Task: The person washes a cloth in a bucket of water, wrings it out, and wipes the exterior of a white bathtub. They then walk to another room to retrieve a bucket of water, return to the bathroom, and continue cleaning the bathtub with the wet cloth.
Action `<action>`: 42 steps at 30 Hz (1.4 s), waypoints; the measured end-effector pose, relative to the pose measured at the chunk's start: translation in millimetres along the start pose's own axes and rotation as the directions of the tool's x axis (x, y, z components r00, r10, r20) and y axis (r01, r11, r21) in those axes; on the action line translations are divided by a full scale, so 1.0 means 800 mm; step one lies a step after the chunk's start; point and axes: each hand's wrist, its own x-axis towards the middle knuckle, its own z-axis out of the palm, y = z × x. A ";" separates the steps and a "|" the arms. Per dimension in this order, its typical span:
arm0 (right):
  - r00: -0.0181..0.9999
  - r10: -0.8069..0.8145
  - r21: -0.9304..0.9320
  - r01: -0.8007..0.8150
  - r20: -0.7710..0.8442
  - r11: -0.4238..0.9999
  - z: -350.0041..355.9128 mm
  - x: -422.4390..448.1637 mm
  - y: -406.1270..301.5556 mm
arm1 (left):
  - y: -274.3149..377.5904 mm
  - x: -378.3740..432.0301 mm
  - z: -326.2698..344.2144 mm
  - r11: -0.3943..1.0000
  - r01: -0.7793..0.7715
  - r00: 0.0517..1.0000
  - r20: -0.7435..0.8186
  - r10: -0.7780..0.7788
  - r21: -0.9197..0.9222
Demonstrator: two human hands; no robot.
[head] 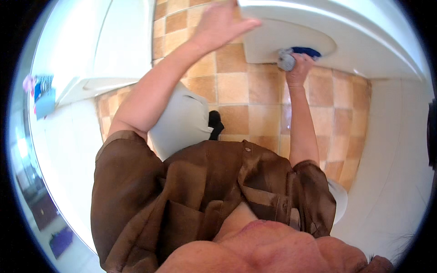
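Note:
My right hand [301, 66] grips a bunched cloth with a grey part [286, 60] and a dark blue part [307, 52]. It holds this against the lower side of a white fixture [266, 37], just above the tiled floor [232, 88]. Farther left, my left hand [220, 25] is raised near the fixture's left end, thumb spread toward it. No object shows in that hand. Its fingertips are hard to make out near the picture's top edge, so I cannot tell whether they touch the fixture.
A second white fixture [123, 41] stands on the left. A white wall [382, 136] bounds the floor on the right. My light trouser leg [184, 116] and a black-covered foot [215, 124] are below my left arm. Small coloured items [42, 94] sit at the far left.

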 end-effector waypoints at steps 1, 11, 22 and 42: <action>0.979 0.103 -0.087 -0.089 0.174 0.992 -0.009 -0.013 0.012 | 0.000 0.003 -0.002 1.000 -0.013 1.000 -0.025 0.013 0.014; 0.524 0.756 0.455 -0.603 -0.394 0.655 -0.051 0.049 0.036 | -0.011 -0.009 0.015 1.000 -0.001 0.997 -0.075 0.001 0.004; 0.671 0.699 0.322 -0.738 0.248 0.593 0.048 -0.074 -0.018 | -0.016 -0.019 0.010 0.971 0.114 0.993 -0.002 -0.116 0.210; 0.264 0.678 0.608 -0.721 0.686 -0.334 0.009 0.008 -0.099 | -0.010 -0.012 0.006 0.925 0.074 0.997 -0.030 -0.068 0.374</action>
